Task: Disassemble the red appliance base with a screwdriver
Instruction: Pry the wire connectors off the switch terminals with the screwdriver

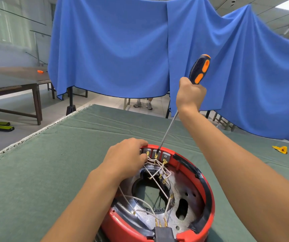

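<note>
L hand (124,157) grips round red plastic appliance base (208,189) rim at 12 o'clock, steadying it; R hand (190,96) fingers wrapped on orange-black long-shaft screwdriver (199,69), tip at grey terminals (156,152).

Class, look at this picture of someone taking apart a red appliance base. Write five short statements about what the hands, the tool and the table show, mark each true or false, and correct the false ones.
1. The right hand grips the screwdriver by its handle. True.
2. The screwdriver tip sits at the near edge of the red appliance base, by the black plug. False: it sits at the far rim, among the grey terminal blocks.
3. The left hand rests on the base's far rim. True.
4. The base stands on bare wood. False: it stands on a green cloth.
5. A yellow object lies on the cloth to the right. True.
</note>
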`<state>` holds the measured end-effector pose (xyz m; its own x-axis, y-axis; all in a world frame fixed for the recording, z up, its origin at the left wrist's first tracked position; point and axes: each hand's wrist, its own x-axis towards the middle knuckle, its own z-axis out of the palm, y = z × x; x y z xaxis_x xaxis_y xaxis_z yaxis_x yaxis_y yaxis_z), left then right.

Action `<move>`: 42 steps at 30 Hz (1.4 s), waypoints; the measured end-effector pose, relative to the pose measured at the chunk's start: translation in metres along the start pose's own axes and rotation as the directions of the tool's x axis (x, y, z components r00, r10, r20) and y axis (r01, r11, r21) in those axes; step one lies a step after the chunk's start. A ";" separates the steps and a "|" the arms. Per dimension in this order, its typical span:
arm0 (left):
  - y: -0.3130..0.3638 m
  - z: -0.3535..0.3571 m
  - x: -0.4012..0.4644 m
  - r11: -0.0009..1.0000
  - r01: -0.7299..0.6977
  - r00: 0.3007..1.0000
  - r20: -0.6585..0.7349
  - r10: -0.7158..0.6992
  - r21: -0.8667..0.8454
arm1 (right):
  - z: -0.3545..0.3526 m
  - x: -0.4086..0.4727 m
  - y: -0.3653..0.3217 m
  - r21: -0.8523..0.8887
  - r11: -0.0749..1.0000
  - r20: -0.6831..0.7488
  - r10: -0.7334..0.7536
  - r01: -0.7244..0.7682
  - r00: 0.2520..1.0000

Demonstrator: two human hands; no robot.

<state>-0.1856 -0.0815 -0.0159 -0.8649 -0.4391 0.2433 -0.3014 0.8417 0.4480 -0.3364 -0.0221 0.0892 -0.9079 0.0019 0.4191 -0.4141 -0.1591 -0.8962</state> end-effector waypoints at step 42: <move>-0.003 0.000 0.002 0.999 0.016 1.000 0.015 -0.015 -0.043 | 0.007 0.038 0.044 -0.023 0.956 -0.065 0.289 -0.291 0.955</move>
<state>-0.1859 -0.0846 -0.0166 -0.8663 -0.4468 0.2233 -0.2972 0.8205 0.4883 -0.3890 -0.0359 0.0668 -0.9911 0.0200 0.1316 -0.1330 -0.1302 -0.9825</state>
